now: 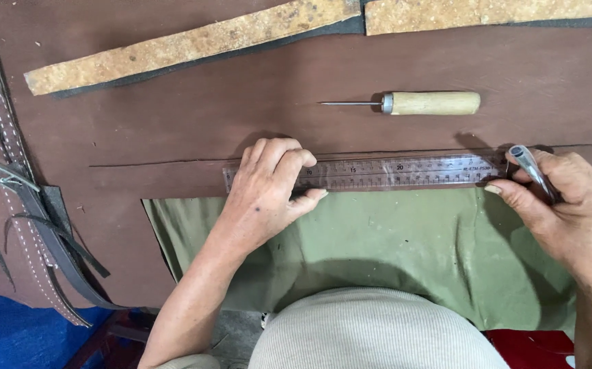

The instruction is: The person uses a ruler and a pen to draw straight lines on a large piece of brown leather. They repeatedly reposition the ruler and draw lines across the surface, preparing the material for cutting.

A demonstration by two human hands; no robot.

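Left hand [268, 188] flat on clear ruler [378, 172], fingers pressed together, pinning it across brown leather sheet [173, 137]. Right hand [566, 205] at ruler's far end, fingers pinching a metal tool [532, 167], perhaps a knife. Awl [419, 103] beyond, well apart.

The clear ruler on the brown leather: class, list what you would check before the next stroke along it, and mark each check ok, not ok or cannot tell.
1. Left hand presses the clear ruler flat: ok.
2. Ruler lies along the brown leather sheet, beside the scored line: ok.
3. Right hand grips the metal tool at the ruler's right end: ok.
4. Tool tip on the leather: cannot tell, hidden by the fingers.
5. Wooden-handled awl lies apart from both hands: ok.
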